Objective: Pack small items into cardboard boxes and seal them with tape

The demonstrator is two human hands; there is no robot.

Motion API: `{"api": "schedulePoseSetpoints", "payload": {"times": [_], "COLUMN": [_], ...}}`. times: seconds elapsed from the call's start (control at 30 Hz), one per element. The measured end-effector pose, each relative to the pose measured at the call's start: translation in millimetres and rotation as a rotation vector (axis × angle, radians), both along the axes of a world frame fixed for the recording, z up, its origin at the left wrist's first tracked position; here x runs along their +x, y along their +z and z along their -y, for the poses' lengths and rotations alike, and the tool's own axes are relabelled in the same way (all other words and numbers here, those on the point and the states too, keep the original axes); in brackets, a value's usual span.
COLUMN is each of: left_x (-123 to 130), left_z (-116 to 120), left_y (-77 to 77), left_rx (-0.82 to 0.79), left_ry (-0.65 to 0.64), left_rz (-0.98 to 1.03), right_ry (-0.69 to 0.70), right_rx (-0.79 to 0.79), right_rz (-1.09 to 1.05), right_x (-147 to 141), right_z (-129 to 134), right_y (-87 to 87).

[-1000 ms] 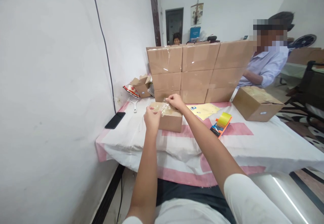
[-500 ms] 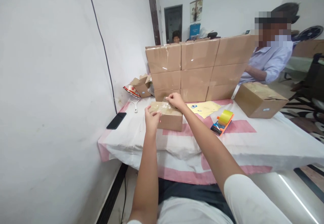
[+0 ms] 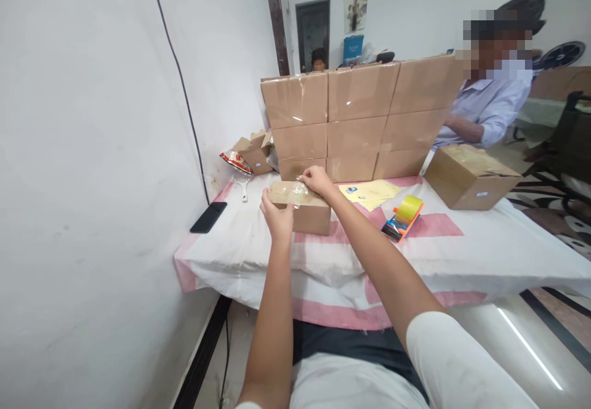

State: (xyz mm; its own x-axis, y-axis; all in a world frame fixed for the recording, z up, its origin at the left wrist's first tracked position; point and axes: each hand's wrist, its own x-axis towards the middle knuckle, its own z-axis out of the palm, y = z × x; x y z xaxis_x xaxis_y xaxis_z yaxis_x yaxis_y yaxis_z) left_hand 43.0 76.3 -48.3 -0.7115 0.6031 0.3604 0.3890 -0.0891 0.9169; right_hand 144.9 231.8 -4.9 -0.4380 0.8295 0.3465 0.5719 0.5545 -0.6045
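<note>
A small brown cardboard box (image 3: 312, 219) lies on the cloth-covered table, with shiny clear tape (image 3: 299, 192) across its top. My left hand (image 3: 277, 215) rests against the box's near left corner, thumb and forefinger spread apart. At the far side of the box top, my right hand (image 3: 317, 181) has its fingertips pinched on the end of the tape. An orange tape dispenser with a yellow roll (image 3: 408, 210) lies to the right of the box. Yellow paper sheets (image 3: 369, 194) lie between the box and the dispenser.
Stacked cartons (image 3: 357, 119) form a wall behind the box. Another carton (image 3: 471, 181) stands at the right, near a person in a light shirt (image 3: 496, 104). At the left are a black phone (image 3: 208, 217), a white slotted tool (image 3: 243, 186) and an opened carton (image 3: 256, 152).
My left hand has shifted slightly left and its fingers have spread around the box corner. My right hand stays at the tape. The whole view has moved a little.
</note>
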Motion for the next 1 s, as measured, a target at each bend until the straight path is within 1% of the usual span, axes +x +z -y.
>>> {"api": "schedulePoseSetpoints", "payload": {"times": [0.17,0.27,0.37,0.43,0.5,0.53,0.57,0.6,0.67,0.73,0.8,0.87,1.0], "left_x": [5.3,6.2,7.7,7.4,4.1,1.3,-2.2,-6.2,-13.8,-19.4,-21.7,-20.9,-14.9], "left_z": [2.5,3.4,9.6,15.7,20.0,20.6,20.1,18.7,14.3,10.9,10.6,12.8,16.3], "left_y": [-2.3,-10.6,-23.3,-29.1,-29.3,-27.2,-24.1,-20.8,-16.2,-17.6,-25.9,-38.4,-61.5], "left_rx": [0.058,0.045,0.016,0.016,0.043,0.051,0.047,0.029,-0.043,-0.119,-0.166,-0.184,-0.185], "left_ry": [-0.032,-0.007,0.056,0.114,0.160,0.157,0.132,0.079,-0.073,-0.174,-0.178,-0.138,-0.090], "left_rz": [0.053,0.012,-0.083,-0.168,-0.293,-0.379,-0.477,-0.585,-0.786,-0.900,-0.928,-0.920,-0.900], "right_ry": [-0.001,-0.050,-0.127,-0.161,-0.167,-0.164,-0.162,-0.161,-0.168,-0.168,-0.144,-0.108,-0.002], "right_rx": [-0.024,-0.055,-0.075,-0.080,-0.084,-0.084,-0.080,-0.071,-0.036,0.009,0.049,0.078,0.154], "right_rz": [0.077,0.119,0.155,0.176,0.195,0.202,0.206,0.207,0.194,0.171,0.147,0.125,0.073], "right_x": [-0.5,-1.7,-4.3,-5.9,-6.6,-6.6,-6.3,-5.9,-4.9,-4.6,-5.0,-5.6,-1.3], "right_z": [3.6,4.2,4.0,3.6,2.9,2.4,1.8,1.2,0.1,-0.5,-1.0,-1.5,0.4], "right_y": [2.2,2.6,3.0,3.7,4.4,4.6,4.5,4.1,2.0,-1.2,-4.1,-4.9,2.7]}}
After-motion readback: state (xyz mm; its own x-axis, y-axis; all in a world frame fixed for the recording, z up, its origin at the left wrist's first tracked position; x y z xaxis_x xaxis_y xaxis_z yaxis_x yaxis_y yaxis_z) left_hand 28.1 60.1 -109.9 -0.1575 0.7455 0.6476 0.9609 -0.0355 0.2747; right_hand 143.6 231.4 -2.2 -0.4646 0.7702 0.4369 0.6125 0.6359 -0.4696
